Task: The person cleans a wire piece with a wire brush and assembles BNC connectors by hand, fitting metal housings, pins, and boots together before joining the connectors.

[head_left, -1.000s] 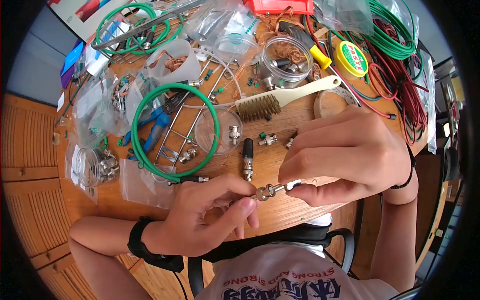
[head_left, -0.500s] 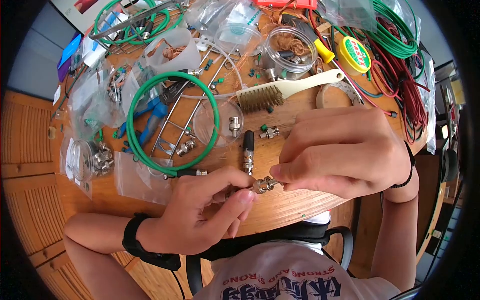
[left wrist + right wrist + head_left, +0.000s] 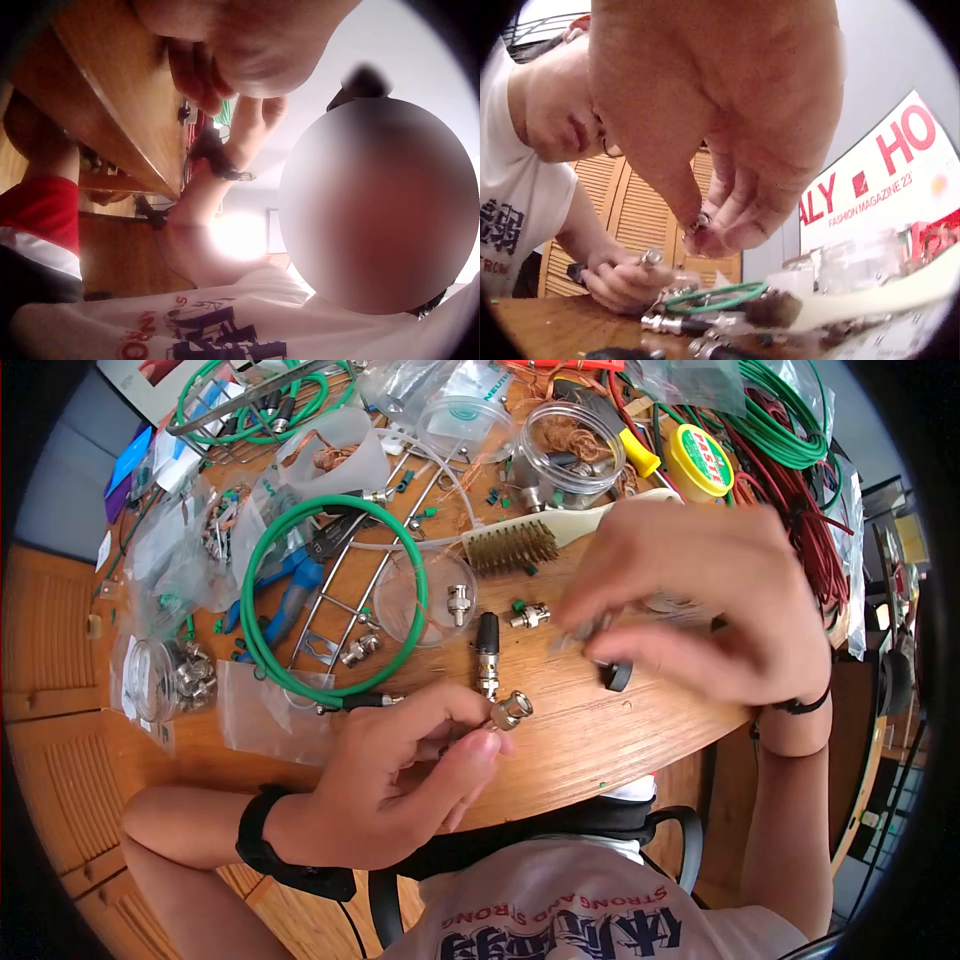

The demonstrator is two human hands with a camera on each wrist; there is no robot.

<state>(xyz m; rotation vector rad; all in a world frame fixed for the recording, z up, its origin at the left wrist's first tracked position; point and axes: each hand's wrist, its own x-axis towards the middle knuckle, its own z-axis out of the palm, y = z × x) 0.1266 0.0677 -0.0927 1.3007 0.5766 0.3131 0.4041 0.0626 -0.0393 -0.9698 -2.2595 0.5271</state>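
Observation:
My left hand pinches a silver BNC connector between thumb and forefinger, its round open end pointing up and right. My right hand, blurred in the head view, is apart from it, farther right over the table. Between the right thumb and fingertips is a small shiny metal part, partly hidden by them. Below the right thumb lies a short black cylindrical piece. Just beyond the left fingertips lies a black-and-silver BNC plug. Another silver connector sits between the hands, farther back.
A green cable loop and blue-handled pliers lie on the left. A wire brush lies behind the hands, near an open jar and a yellow paste tin. Plastic bags and a jar of connectors stand at far left.
My right hand has drawn away from the connector, up and to the right, with a small metal part in its fingers. My left hand still holds the connector, now tipped more upward.

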